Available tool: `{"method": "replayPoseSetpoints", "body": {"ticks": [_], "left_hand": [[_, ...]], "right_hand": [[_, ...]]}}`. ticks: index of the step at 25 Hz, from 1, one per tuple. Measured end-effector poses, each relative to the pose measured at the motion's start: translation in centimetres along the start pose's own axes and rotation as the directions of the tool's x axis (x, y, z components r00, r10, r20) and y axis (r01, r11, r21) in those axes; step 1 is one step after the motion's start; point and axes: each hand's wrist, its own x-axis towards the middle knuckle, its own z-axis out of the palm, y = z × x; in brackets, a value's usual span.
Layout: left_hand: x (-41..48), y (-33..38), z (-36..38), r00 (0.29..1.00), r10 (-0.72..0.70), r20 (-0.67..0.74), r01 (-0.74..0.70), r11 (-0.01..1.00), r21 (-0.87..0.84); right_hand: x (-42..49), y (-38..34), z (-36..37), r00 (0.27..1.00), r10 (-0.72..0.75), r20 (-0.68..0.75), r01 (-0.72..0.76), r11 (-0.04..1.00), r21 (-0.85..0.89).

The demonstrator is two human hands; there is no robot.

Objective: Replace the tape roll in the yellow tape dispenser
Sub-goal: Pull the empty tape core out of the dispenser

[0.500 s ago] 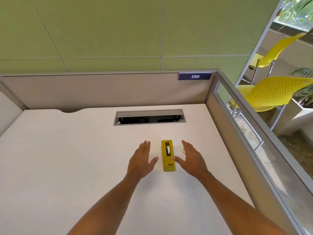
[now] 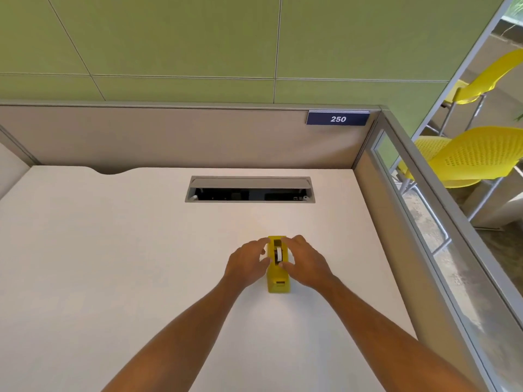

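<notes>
The yellow tape dispenser (image 2: 278, 281) stands on the white desk (image 2: 113, 264), right of centre, its cutter end towards me. A white tape roll (image 2: 279, 254) sits in its slot. My left hand (image 2: 246, 265) presses against the dispenser's left side, thumb and fingers touching it. On the right side my right hand (image 2: 307, 264) closes on it, thumb near the roll. A clear spare roll lay right of the dispenser earlier; my right hand now hides that spot.
A grey cable hatch (image 2: 250, 189) is open in the desk behind the dispenser. Beige partition walls (image 2: 169, 137) close the back, and a glass-topped panel (image 2: 424, 222) closes the right side. Yellow chairs (image 2: 469, 157) stand beyond it.
Both hands have closed in from either side onto the dispenser. Before, they lay open on the desk beside it. The camera has shifted slightly.
</notes>
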Motion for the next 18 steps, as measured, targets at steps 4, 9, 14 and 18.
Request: {"method": "replayPoseSetpoints", "body": {"ticks": [4,9,14,18], "left_hand": [[1.1,0.2,1.0,0.999,-0.050,0.004,0.050,0.997,-0.054],[1.8,-0.9,2.1,1.000,0.012,-0.015,-0.013,1.000,-0.027],[2.2,-1.4,2.1,0.999,0.044,-0.015,-0.044,0.999,-0.023],[2.5,-2.3,2.0,1.000,0.030,-0.010,-0.030,0.999,0.013]], "right_hand": [[1.7,0.4,0.2,0.999,-0.039,0.033,0.040,0.998,-0.047],[2.5,0.9,0.3,0.998,-0.063,0.018,0.064,0.996,-0.054],[3.2,0.6,0.2,0.996,-0.085,0.006,0.085,0.992,-0.097],[3.5,0.5,0.2,0.996,-0.095,-0.001,0.094,0.986,-0.136]]}}
